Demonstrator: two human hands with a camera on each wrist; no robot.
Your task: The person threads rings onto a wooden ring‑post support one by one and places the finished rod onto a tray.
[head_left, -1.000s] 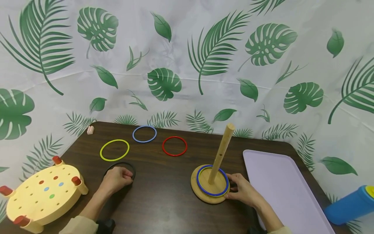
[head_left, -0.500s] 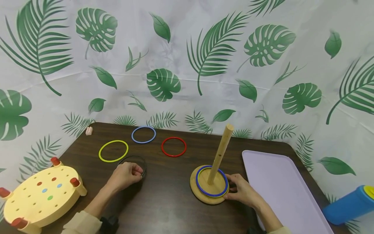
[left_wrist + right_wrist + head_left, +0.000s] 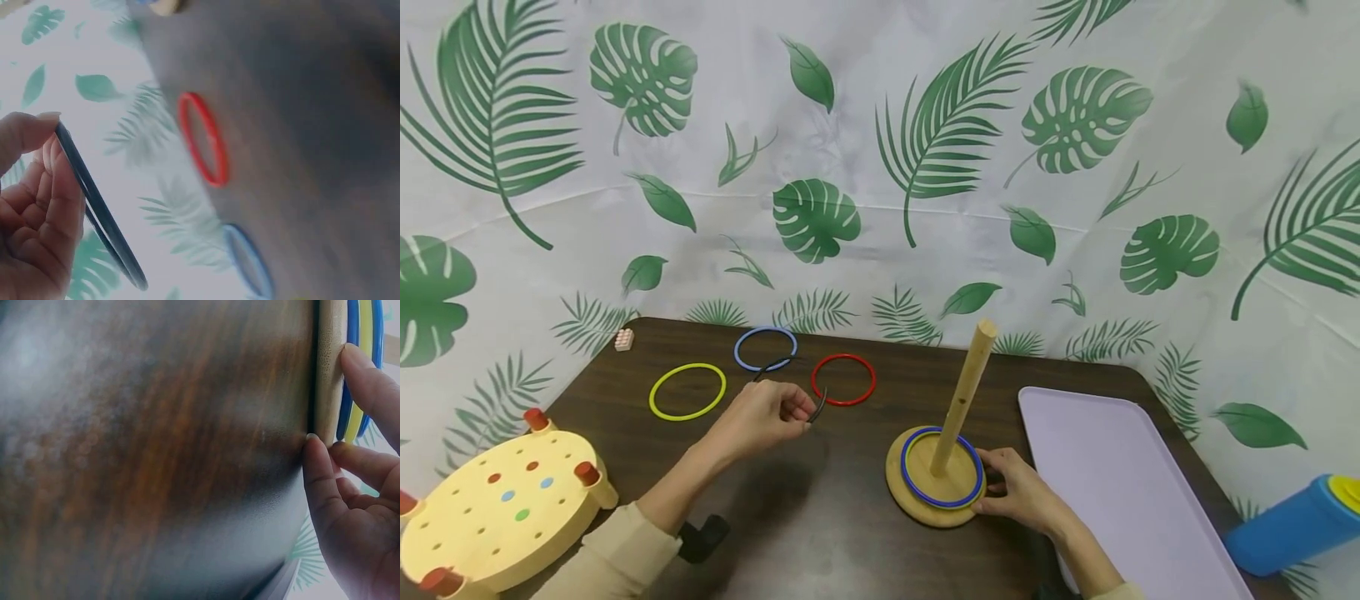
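Observation:
My left hand (image 3: pixel 760 421) is raised above the middle of the table and pinches a thin black ring (image 3: pixel 103 209) between thumb and fingers. The ring is tilted; in the head view the hand hides part of it. A wooden peg stand (image 3: pixel 966 392) with a round base stands right of centre. Around its peg, flat on the base, lie stacked rings: a blue ring (image 3: pixel 903 467) on top, and a yellow ring (image 3: pixel 365 356) between two blue ones in the right wrist view. My right hand (image 3: pixel 1018 492) grips the base's right edge with thumb and fingers.
Yellow (image 3: pixel 655 408), light blue (image 3: pixel 737 342) and red (image 3: pixel 871 371) rings lie toward the back. A pale yellow pegboard (image 3: pixel 471 533) with red-topped legs is at left. A lilac tray (image 3: pixel 1112 467) and a blue bottle (image 3: pixel 1285 529) are at right. A small pink block (image 3: pixel 623 339) sits at the far-left corner.
My left hand has lifted the black ring off the table and moved it right and up, near the red ring. The right hand stays at the stand's base.

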